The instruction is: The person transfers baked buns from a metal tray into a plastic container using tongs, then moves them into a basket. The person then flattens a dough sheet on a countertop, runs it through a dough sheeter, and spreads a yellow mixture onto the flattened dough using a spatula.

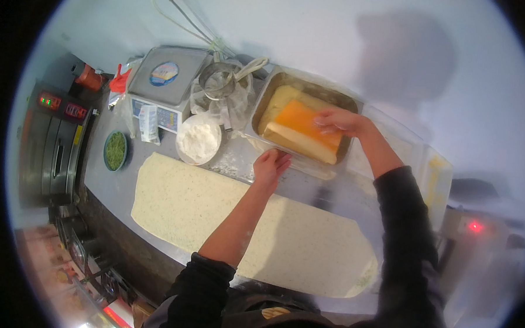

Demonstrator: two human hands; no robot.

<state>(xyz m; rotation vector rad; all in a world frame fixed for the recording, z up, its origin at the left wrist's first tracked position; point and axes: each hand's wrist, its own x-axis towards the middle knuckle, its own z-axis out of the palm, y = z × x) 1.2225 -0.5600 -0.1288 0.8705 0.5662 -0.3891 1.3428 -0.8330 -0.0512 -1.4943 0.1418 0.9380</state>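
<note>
My right hand [339,121] is closed on the edge of a flat orange scraper [299,120], which lies inside a deep metal tray [252,127]. Pale yellow paste [301,141] fills part of that tray, with a smooth lighter ridge of it along the scraper's near side. My left hand [269,169] is at the tray's near rim, its fingers curled against the edge. Below both hands stretches a long rolled-out dough sheet [214,200] with small green flecks, my left forearm passing over it.
Left of the tray are a bowl of white flour [198,139], a sieve [217,80] and a scale [171,75]. A bowl of chopped greens [116,150] stands near the table's left edge. Plastic bins [436,183] sit at the right, and an oven [49,149] at the far left.
</note>
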